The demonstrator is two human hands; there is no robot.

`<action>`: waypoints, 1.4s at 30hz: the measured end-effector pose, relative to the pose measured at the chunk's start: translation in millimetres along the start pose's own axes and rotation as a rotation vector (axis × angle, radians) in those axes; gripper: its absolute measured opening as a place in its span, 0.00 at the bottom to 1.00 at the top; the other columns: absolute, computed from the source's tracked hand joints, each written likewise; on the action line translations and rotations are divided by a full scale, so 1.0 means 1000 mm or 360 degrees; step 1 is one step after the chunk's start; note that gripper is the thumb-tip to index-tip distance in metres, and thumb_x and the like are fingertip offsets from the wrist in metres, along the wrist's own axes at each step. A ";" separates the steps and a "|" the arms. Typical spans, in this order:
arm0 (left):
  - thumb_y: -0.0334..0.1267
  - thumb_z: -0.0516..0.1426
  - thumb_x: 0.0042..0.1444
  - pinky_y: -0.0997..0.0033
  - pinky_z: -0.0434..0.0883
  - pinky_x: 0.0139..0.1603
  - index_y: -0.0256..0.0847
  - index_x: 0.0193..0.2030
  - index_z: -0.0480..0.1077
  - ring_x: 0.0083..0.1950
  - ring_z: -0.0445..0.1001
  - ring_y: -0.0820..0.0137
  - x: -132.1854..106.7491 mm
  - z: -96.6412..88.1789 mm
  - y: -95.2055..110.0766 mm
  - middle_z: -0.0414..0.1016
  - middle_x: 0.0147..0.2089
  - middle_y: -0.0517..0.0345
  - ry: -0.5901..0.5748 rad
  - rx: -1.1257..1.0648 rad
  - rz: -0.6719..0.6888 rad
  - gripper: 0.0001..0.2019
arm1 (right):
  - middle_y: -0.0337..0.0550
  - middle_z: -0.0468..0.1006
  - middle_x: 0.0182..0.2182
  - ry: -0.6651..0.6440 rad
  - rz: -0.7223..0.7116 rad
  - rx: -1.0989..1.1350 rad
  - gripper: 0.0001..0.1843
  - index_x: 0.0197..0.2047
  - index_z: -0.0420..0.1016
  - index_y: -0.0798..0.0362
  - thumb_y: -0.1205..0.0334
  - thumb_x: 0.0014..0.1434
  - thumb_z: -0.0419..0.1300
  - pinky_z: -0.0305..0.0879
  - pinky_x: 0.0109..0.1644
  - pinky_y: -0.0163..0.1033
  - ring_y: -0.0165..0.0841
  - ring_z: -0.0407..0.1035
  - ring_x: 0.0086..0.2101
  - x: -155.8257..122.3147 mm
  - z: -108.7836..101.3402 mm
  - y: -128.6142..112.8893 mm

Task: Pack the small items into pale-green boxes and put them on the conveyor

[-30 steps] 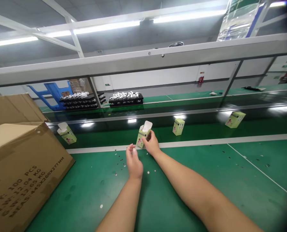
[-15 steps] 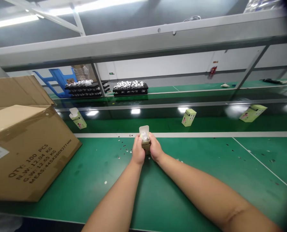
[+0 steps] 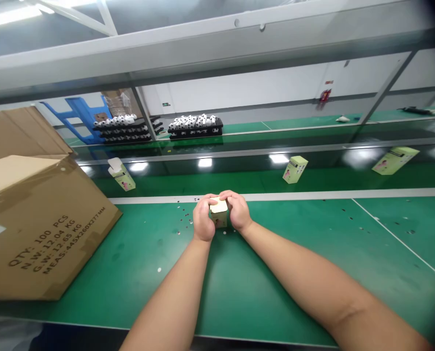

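Between my two hands, on the green tabletop, stands a small light-green carton with its pale top flap folded down. My left hand wraps its left side, the thumb lying on the lid. From the other side my right hand grips the carton, fingers bent over the far top edge. What the carton contains is hidden under the lid.
Left of my hands stands a large open brown shipping box. On the dark-green belt beyond lie an open-flapped carton and two closed cartons, one carton nearer and another carton farther right. Trays of black-and-white items sit behind.
The carton's upright flap has been folded down over its opening, and my fingers have moved onto the top. The two cartons at the right of the belt have shifted rightward in view.
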State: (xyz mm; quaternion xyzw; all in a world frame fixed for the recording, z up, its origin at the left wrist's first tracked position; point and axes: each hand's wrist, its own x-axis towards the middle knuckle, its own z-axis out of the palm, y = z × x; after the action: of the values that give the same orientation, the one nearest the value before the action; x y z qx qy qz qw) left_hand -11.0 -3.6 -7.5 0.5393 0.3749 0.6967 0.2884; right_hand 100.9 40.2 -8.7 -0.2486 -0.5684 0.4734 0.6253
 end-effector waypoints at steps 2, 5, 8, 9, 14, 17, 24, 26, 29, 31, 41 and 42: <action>0.42 0.52 0.61 0.62 0.69 0.51 0.40 0.35 0.69 0.48 0.72 0.64 -0.003 0.000 -0.001 0.72 0.46 0.51 -0.0012 0.0100 0.0058 0.10 | 0.44 0.73 0.37 -0.0186 -0.0150 -0.0134 0.10 0.33 0.74 0.53 0.60 0.58 0.52 0.65 0.48 0.43 0.37 0.68 0.41 -0.001 -0.008 0.001; 0.41 0.58 0.58 0.62 0.68 0.53 0.41 0.39 0.67 0.50 0.72 0.65 -0.005 0.002 -0.003 0.71 0.49 0.51 -0.0016 0.0246 0.0075 0.07 | 0.44 0.72 0.40 -0.0353 -0.0267 -0.0371 0.10 0.42 0.70 0.52 0.58 0.57 0.58 0.67 0.47 0.43 0.36 0.69 0.40 -0.003 -0.014 -0.003; 0.43 0.56 0.61 0.62 0.68 0.53 0.41 0.41 0.67 0.50 0.72 0.65 -0.004 0.002 -0.005 0.71 0.50 0.50 -0.0011 0.0271 0.0051 0.08 | 0.45 0.72 0.38 -0.0304 -0.0324 -0.0655 0.09 0.42 0.70 0.51 0.57 0.59 0.58 0.66 0.45 0.42 0.36 0.68 0.39 -0.004 -0.013 -0.008; 0.43 0.55 0.61 0.63 0.68 0.53 0.41 0.40 0.67 0.50 0.72 0.65 -0.003 0.002 -0.005 0.71 0.49 0.50 -0.0007 0.0268 0.0051 0.09 | 0.44 0.72 0.37 -0.0280 -0.0342 -0.0723 0.09 0.41 0.70 0.52 0.57 0.60 0.57 0.66 0.44 0.42 0.35 0.68 0.38 -0.005 -0.012 -0.010; 0.45 0.53 0.63 0.66 0.68 0.50 0.40 0.38 0.67 0.46 0.73 0.67 0.000 0.003 0.001 0.73 0.44 0.52 0.0002 0.0277 0.0068 0.10 | 0.41 0.71 0.32 -0.0182 -0.0270 -0.0715 0.11 0.35 0.69 0.52 0.53 0.61 0.56 0.65 0.40 0.39 0.33 0.67 0.34 -0.005 -0.006 -0.010; 0.46 0.51 0.64 0.66 0.68 0.49 0.40 0.39 0.67 0.44 0.72 0.67 -0.002 0.005 0.004 0.73 0.42 0.53 -0.0027 0.0278 0.0019 0.11 | 0.39 0.69 0.31 -0.0161 -0.0202 -0.0642 0.11 0.34 0.67 0.52 0.53 0.61 0.56 0.64 0.38 0.38 0.32 0.65 0.32 -0.007 -0.005 -0.007; 0.42 0.48 0.64 0.65 0.66 0.51 0.42 0.42 0.65 0.47 0.68 0.67 -0.008 0.007 -0.003 0.69 0.46 0.54 -0.0018 0.0142 -0.0025 0.09 | 0.40 0.70 0.35 -0.0196 -0.0131 -0.0395 0.10 0.36 0.67 0.52 0.54 0.62 0.53 0.63 0.44 0.40 0.33 0.65 0.36 -0.009 -0.004 -0.003; 0.44 0.48 0.65 0.65 0.66 0.51 0.42 0.43 0.65 0.47 0.68 0.67 -0.008 0.007 -0.004 0.69 0.46 0.54 -0.0013 0.0141 -0.0059 0.10 | 0.40 0.70 0.33 -0.0179 -0.0029 -0.0340 0.11 0.35 0.66 0.52 0.53 0.62 0.52 0.63 0.43 0.39 0.32 0.65 0.35 -0.008 -0.003 -0.003; 0.48 0.46 0.66 0.65 0.67 0.50 0.42 0.43 0.65 0.46 0.69 0.67 -0.009 0.007 -0.004 0.70 0.44 0.54 -0.0007 0.0136 -0.0129 0.13 | 0.38 0.69 0.31 -0.0219 0.0088 -0.0288 0.12 0.35 0.66 0.51 0.51 0.61 0.55 0.62 0.39 0.37 0.31 0.63 0.32 -0.007 -0.003 -0.003; 0.51 0.46 0.65 0.66 0.67 0.49 0.42 0.43 0.64 0.45 0.70 0.68 -0.008 0.007 -0.004 0.70 0.44 0.54 0.0006 0.0142 -0.0165 0.15 | 0.37 0.69 0.30 -0.0254 0.0129 -0.0256 0.14 0.36 0.66 0.51 0.48 0.60 0.57 0.62 0.38 0.36 0.31 0.63 0.32 -0.007 -0.003 -0.004; 0.50 0.47 0.65 0.66 0.68 0.49 0.42 0.42 0.64 0.45 0.70 0.68 -0.008 0.008 0.000 0.70 0.43 0.54 0.0028 0.0199 -0.0182 0.15 | 0.38 0.72 0.30 -0.0278 0.0200 -0.0242 0.16 0.34 0.69 0.53 0.47 0.56 0.62 0.64 0.39 0.36 0.30 0.66 0.32 -0.003 -0.007 -0.010; 0.49 0.47 0.65 0.66 0.68 0.49 0.41 0.42 0.64 0.45 0.70 0.68 -0.008 0.008 -0.001 0.70 0.43 0.54 0.0032 0.0177 -0.0187 0.14 | 0.39 0.73 0.31 -0.0301 0.0215 -0.0228 0.16 0.35 0.69 0.52 0.48 0.55 0.62 0.65 0.39 0.37 0.31 0.67 0.33 -0.003 -0.007 -0.009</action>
State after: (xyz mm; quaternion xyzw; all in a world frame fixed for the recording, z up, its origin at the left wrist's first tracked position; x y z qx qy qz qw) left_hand -1.5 -8.2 -11.2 0.5247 0.4470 0.6620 0.2945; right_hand 110.7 35.5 -3.5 -0.2847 -0.6392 0.4940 0.5162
